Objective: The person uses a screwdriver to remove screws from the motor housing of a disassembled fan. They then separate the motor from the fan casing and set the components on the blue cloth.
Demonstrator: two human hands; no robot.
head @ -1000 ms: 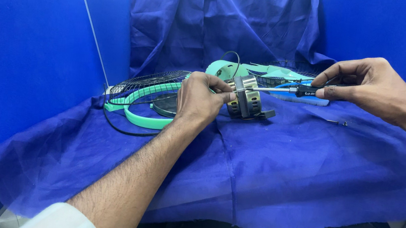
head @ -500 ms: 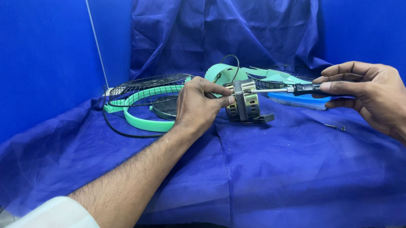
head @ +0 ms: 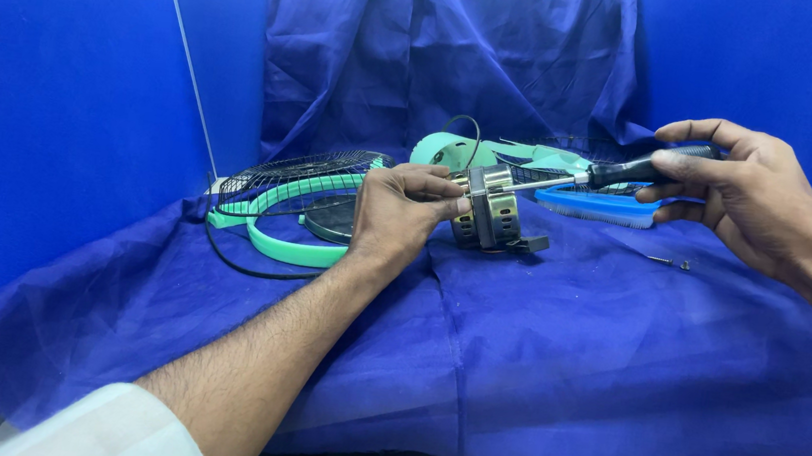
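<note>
Bare metal is what we have under our left hand (head: 399, 219): a small fan motor (head: 495, 207), a banded steel drum with slots round its side, resting on the blue cloth (head: 554, 354) near the middle of the table. Our left fingers are closed round its near end and pin it down. Our right hand (head: 746, 193) is closed on the black handle of a screwdriver (head: 593, 174), whose shaft runs level to the top of the motor. We judge the motor dense and heavy for its bulk, rigid, and smooth enough to roll on the soft cloth, so the hold belongs round the drum itself, not on the dark bracket at its base. Behind it lie a wire fan guard (head: 303, 172) with a green rim, a second green ring (head: 283, 245) with a black cable (head: 232, 258) beside it, a green housing (head: 449, 149), and a blue brush (head: 594, 207) just below the screwdriver. A loose screw (head: 669, 262) sits on the cloth below our right hand, well apart from the motor.
</note>
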